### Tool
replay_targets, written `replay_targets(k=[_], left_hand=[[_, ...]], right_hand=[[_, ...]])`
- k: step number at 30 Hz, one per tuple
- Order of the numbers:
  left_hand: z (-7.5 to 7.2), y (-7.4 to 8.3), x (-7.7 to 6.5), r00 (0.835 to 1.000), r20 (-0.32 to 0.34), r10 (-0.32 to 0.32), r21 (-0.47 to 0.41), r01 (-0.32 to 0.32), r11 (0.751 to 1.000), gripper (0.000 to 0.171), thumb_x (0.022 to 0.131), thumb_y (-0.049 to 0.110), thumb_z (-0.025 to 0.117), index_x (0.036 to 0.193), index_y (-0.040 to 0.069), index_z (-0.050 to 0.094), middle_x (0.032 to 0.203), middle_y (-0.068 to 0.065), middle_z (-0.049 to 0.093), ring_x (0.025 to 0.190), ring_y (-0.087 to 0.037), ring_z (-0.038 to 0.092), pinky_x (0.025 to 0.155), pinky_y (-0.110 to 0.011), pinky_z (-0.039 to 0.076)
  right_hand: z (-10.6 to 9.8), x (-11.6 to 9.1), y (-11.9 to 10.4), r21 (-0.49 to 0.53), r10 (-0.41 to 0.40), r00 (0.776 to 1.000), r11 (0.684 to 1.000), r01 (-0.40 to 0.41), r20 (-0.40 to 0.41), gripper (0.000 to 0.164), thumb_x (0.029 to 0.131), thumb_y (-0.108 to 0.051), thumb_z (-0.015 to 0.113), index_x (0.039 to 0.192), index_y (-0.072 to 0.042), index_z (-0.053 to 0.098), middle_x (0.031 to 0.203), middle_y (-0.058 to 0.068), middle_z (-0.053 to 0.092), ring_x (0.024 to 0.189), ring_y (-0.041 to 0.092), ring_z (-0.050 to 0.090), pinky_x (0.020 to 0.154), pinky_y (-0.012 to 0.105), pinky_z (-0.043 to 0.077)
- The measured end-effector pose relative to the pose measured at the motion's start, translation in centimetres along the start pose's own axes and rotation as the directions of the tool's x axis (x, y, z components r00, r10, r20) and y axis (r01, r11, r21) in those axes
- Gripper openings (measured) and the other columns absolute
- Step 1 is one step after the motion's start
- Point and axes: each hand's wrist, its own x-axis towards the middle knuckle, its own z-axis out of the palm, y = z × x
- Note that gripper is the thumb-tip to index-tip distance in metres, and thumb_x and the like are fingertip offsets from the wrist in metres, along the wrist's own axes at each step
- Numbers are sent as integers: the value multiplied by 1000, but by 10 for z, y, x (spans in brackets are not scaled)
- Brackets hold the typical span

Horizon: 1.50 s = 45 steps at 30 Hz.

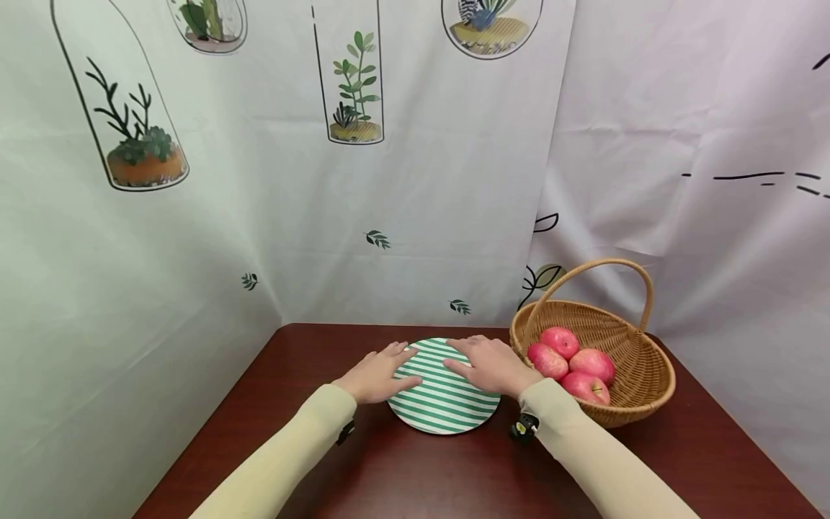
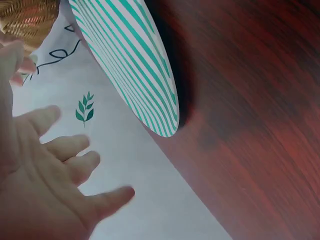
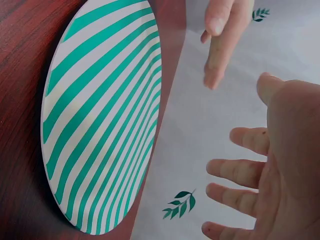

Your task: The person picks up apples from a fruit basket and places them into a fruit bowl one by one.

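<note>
"Our left hand (image 1: 379,376) and right hand (image 1: 494,366) both have their fingers spread and loose. Do we have hold of anything?"

"No, we grasp nothing. In both wrist views we see a gap between our fingers and the striped plate (image 1: 444,400), so we'd call it hovering, not touching."

"And where does the plate lie from us?"

"Below and between our hands, flat on the dark red-brown wooden table (image 1: 415,476). In the head view our left hand overlaps its left edge, our right hand its far right part."

"Which of our hands is nearer to it?"

"We can't pick one; they flank it about evenly, thumbs turned inward. The plate is round, so we find no long axis to line up with. Only its green and white stripes give a direction, running roughly side to side across the gap between our hands."

"What do we have further out?"

"Just right of the plate, the wicker basket (image 1: 648,375) with its arched handle, holding four red apples (image 1: 586,388). Our right hand is the nearer one to that, its forearm crossing in front of the basket's rim. Behind everything hangs the white printed cloth (image 1: 421,194)."
</note>
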Motion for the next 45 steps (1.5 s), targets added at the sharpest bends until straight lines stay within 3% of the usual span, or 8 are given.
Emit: replay_targets(k=[6,12,19,26,34,45], left_hand=[[-2,-8,6,997,-69,-37,-139,27,990,66,98,59,55,144,12,56,143,-7,59,135,-26,53,109,-48,44],[1,-23,11,994,-104,-31,-113,19,993,58,99,53,57,140,12,60,140,-5,60,132,-24,55,106,-47,46],[2,-34,15,995,-101,7,-101,-17,995,54,99,48,61,139,11,60,140,-6,59,130,-26,56,104,-49,47],[3,-39,17,999,-42,-28,-49,26,998,57,97,50,62,142,16,58,147,-10,51,136,-30,50,110,-56,38],[9,-49,16,997,36,-69,-131,73,989,62,94,52,63,146,19,54,155,-13,42,144,-33,39,114,-63,29],[18,-64,17,987,101,-122,-119,133,984,75,90,57,66,153,23,46,164,-14,29,153,-35,23,117,-68,17]], right_hand=[[-5,-7,0,41,-18,997,999,21,-80,46,100,-51,56,131,-19,69,127,3,70,118,23,63,97,45,52],[-11,-15,-2,100,-17,989,994,32,-149,37,100,-46,60,122,-20,74,119,-2,72,109,16,64,91,40,55],[-19,-26,-6,125,-40,986,990,61,-160,33,99,-47,61,119,-24,75,116,-6,71,109,13,63,91,38,55],[-22,-35,-9,126,-44,987,990,64,-156,32,99,-48,60,118,-26,74,115,-8,71,108,11,63,91,39,55],[-25,-42,-6,130,-57,987,988,77,-153,35,100,-53,56,117,-29,74,115,-10,70,110,11,63,92,39,54],[-25,-48,-3,100,-116,974,985,137,-197,30,100,-51,58,115,-31,75,111,-14,71,106,7,63,90,36,55]])
